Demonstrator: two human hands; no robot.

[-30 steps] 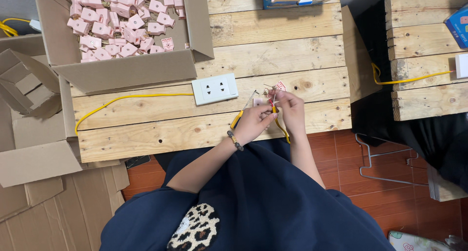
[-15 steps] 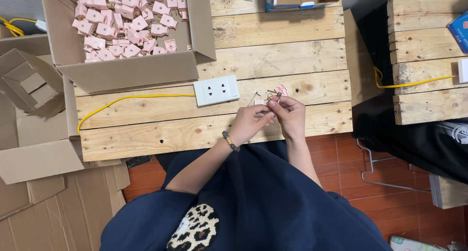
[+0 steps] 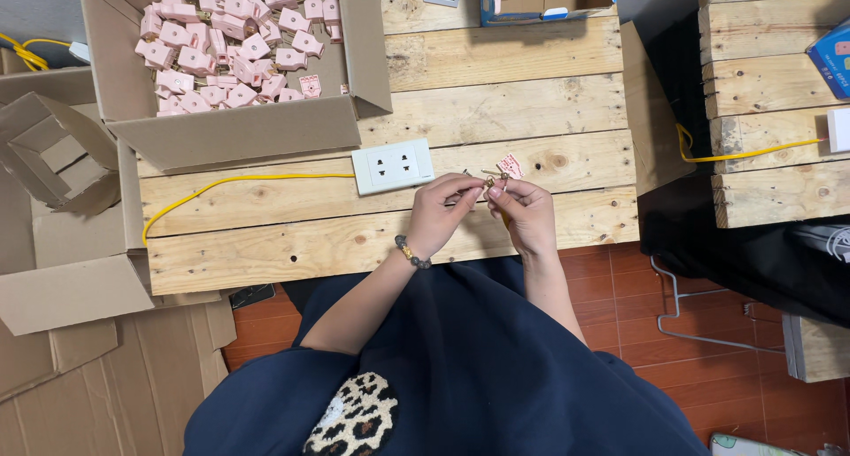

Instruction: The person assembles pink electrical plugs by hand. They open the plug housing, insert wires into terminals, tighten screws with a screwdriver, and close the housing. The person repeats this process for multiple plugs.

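Centre frame: we pinch a small brass pin (image 3: 490,178) between left hand (image 3: 440,212) and right hand (image 3: 524,210), fingertips closed on it; pink plug piece (image 3: 510,165) just above; white socket (image 3: 392,166) left; carton of pink plugs (image 3: 232,44) upper left.

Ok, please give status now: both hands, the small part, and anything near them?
Left hand and right hand both pinching small metal part above wooden table. Pink plug piece lying just beyond fingers. White socket to the left, apart.
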